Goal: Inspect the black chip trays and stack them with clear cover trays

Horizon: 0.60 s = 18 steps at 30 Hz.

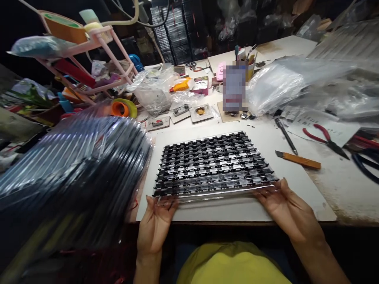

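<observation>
A flat clear plastic tray of small black parts (211,165) is gripped at its near corners by the left hand (155,225) and right hand (288,211), near the desk's (296,185) front edge. Uneven lifting could flex it, spilling parts.
</observation>
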{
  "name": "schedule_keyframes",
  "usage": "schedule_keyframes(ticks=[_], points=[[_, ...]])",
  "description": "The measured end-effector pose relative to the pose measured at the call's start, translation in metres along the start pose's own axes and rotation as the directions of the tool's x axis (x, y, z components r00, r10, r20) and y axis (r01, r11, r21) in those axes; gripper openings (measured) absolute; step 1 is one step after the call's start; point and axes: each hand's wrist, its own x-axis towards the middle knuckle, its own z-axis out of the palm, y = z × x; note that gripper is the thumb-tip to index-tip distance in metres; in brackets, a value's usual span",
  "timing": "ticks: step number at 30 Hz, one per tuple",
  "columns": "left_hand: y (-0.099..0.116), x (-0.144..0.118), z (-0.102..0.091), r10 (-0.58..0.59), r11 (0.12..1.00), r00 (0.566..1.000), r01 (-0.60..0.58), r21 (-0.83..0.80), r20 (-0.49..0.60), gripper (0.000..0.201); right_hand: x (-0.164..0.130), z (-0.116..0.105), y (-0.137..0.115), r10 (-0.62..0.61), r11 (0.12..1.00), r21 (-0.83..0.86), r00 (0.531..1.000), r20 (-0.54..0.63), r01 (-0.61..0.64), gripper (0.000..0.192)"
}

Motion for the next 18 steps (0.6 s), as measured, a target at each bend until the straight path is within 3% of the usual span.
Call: schedule_keyframes(ticks=[6,12,18], points=[[0.0,-0.002,0.001,-0.012,0.998,0.999,0.015,-0.055,0.051,0.044,-0.002,0.004,0.002,-0.054,0.992,-0.121,0.996,-0.066,0.045,0.028],[0.003,-0.006,-0.003,-0.069,0.998,0.989,0.07,0.001,0.129,0.041,-0.003,0.0,-0.009,-0.046,0.956,-0.292,0.976,-0.214,-0.019,0.015],[0.004,-0.006,-0.006,-0.112,0.992,0.983,0.103,0.068,0.144,0.043,0.002,-0.011,-0.016,-0.073,0.906,-0.422,0.973,-0.217,-0.026,0.022]])
